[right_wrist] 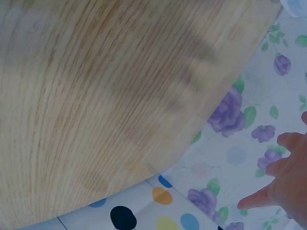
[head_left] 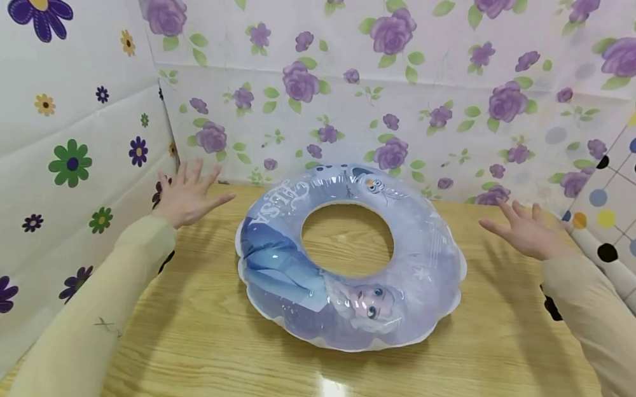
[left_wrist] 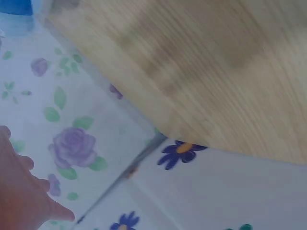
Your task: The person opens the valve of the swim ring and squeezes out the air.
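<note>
An inflated swim ring (head_left: 425, 279), pale blue and lilac with a cartoon figure and the letters ELSA, lies flat on the wooden table (head_left: 210, 367). To its left my left hand (head_left: 187, 195) is held with fingers spread, touching nothing. My right hand (head_left: 530, 232) is on the ring's other side, fingers likewise spread, holding nothing. In the left wrist view part of the left hand (left_wrist: 24, 191) shows at the lower left. The right wrist view has the right hand (right_wrist: 288, 182) at its right edge.
Behind the table hangs a sheet with purple roses (head_left: 300, 82). A daisy-patterned sheet (head_left: 6, 213) stands along the left, and a sheet with coloured dots (head_left: 629, 190) along the right. Light glares off the table's near part.
</note>
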`<state>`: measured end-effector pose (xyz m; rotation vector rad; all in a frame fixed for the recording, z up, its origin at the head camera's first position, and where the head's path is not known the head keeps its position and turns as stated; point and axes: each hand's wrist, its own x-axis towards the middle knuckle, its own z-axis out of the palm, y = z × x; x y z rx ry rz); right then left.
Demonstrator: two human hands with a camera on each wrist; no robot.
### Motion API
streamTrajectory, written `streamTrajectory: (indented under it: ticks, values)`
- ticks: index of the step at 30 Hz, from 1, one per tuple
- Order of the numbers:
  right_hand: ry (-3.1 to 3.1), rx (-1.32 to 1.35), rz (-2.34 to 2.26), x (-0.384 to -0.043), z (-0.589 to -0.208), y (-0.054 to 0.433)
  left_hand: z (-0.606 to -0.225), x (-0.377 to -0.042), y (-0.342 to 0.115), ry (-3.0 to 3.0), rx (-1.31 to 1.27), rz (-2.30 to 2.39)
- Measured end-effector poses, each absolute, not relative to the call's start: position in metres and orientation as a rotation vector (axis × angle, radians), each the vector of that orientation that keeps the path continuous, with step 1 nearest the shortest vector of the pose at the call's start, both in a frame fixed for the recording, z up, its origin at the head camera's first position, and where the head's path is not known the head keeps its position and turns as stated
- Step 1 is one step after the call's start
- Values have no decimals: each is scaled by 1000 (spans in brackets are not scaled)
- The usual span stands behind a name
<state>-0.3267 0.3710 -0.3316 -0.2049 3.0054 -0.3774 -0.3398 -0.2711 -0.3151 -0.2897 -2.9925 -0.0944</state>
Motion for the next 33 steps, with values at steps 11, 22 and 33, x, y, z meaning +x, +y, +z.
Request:
streamTrajectory:
  ticks: [11,22,33]
  values:
    - [3022,-293,-450,-330,-326,345,-307,-350,-217,-2971,-423,-63]
    - [3027,-379,-508,-332,-325,331,-295,-356,-158,-2933,-578,-89]
    - [2997,-554,-681,-336,-334,323,-289,-354,-100,-2919,-773,3]
